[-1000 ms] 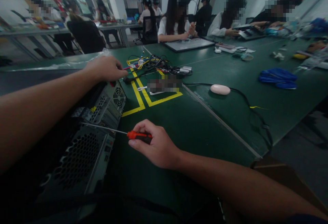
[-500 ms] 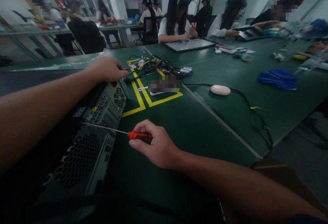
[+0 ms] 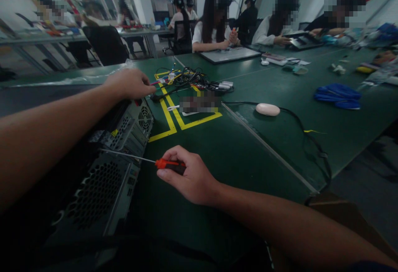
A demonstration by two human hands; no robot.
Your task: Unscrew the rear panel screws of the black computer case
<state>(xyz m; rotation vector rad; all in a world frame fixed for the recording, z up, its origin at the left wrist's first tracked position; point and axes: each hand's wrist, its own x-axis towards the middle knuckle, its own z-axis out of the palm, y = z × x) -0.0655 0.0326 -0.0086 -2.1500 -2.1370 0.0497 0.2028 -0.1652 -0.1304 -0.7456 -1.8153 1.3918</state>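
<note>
Our right hand (image 3: 189,178) grips the red-handled screwdriver (image 3: 169,165), tip at the back panel of the computer case (image 3: 102,180) lying near-left on the tabletop (image 3: 224,147), so we should push straight while our left hand (image 3: 129,83), curled over its far corner, braces it.

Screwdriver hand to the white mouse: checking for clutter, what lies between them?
In the head view, only bare table crossed by a pale seam lies between the right hand, gripping the screwdriver, and the mouse.

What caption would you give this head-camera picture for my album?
Right hand holds a screwdriver to the back of a computer case; left hand rests on top.
</note>
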